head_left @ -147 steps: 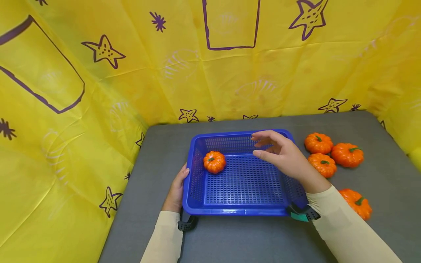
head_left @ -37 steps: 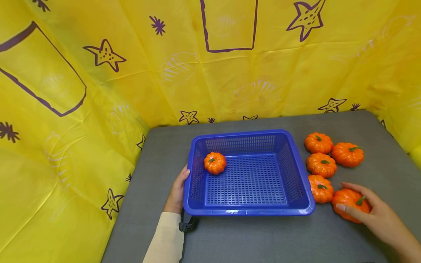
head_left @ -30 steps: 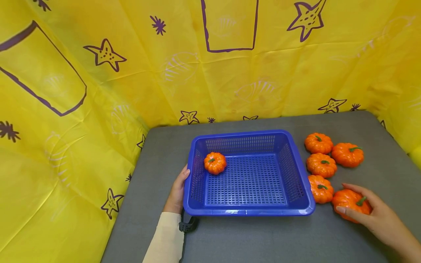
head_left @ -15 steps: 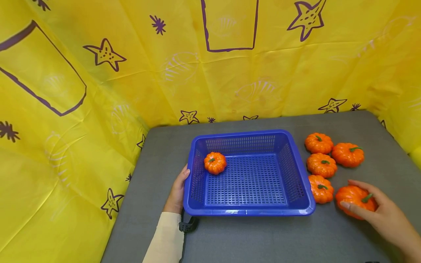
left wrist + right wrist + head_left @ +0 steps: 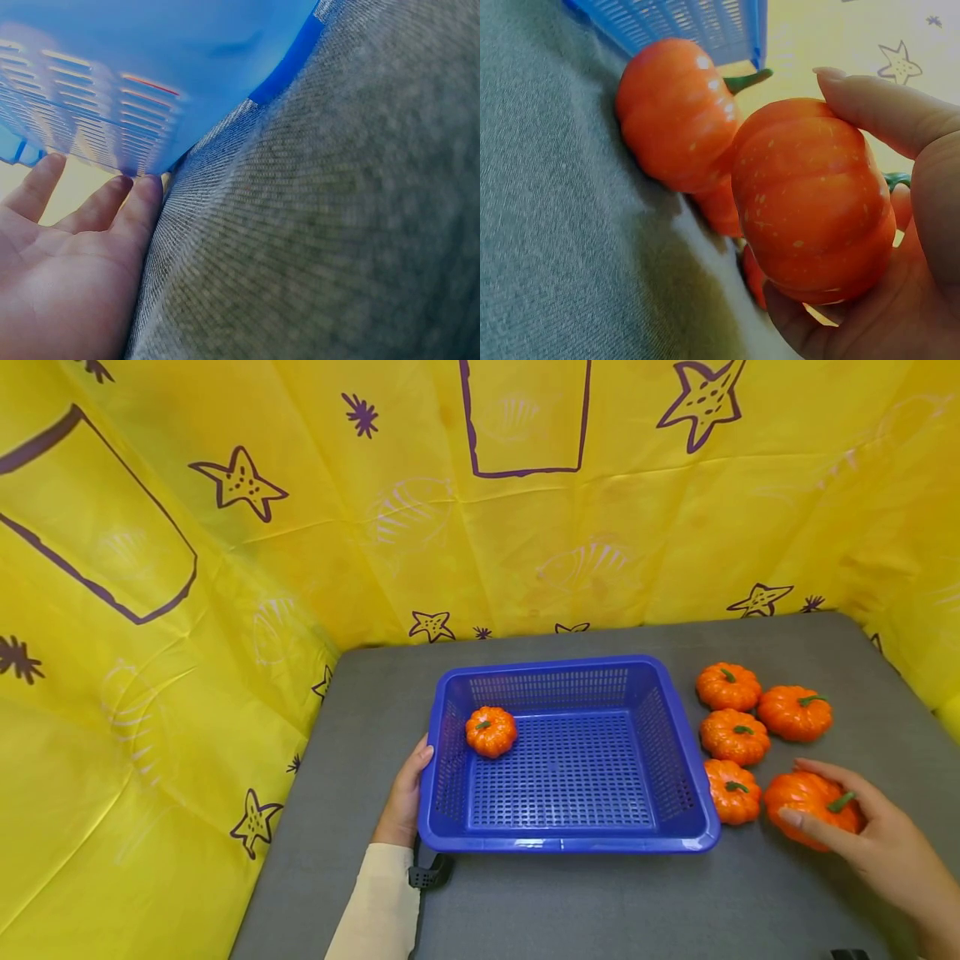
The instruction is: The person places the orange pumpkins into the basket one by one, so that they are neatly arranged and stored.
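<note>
Shifted rightward and up in the head view since 1.2 s earlier: orange pumpkin (image 5: 804, 803), right of blue basket (image 5: 555, 843), pinched between thumb and fingers of right hand (image 5: 877, 831). Green stem (image 5: 842, 802) points right; broad axis crosswise to it. Left hand (image 5: 401, 797): fingers spread, touching basket wall.

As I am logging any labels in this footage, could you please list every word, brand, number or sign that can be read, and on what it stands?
None: no text can be read in any view.
The blue basket, orange pumpkins and grey tabletop show no lettering.
The yellow cloth bears drawings, such as starfish and fish, without legible writing.
</note>
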`<move>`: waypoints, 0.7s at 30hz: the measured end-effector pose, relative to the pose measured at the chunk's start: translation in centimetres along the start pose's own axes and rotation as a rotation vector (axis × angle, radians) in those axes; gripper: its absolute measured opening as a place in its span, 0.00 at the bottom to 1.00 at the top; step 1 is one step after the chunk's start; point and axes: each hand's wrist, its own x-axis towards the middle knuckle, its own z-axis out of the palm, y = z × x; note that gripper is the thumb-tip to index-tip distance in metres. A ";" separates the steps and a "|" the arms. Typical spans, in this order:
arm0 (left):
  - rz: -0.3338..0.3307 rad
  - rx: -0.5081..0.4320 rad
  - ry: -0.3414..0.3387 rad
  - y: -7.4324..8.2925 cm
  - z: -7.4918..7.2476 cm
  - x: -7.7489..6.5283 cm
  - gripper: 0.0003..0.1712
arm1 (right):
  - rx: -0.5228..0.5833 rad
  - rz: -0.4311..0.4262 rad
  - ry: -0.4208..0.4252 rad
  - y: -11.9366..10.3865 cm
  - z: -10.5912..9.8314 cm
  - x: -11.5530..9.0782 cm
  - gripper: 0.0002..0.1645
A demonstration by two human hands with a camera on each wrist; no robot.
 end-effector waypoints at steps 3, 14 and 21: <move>0.000 0.006 0.001 0.0 0.0 0.0 0.40 | -0.001 0.002 -0.007 -0.5 0.1 0.0 0.43; 0.001 0.012 -0.012 0.0 -0.1 0.0 0.40 | 0.010 -0.030 -0.001 -1.5 0.2 0.4 0.44; 0.009 0.013 -0.001 -0.1 -0.1 0.0 0.40 | 0.048 -0.055 -0.030 -1.9 0.4 0.6 0.45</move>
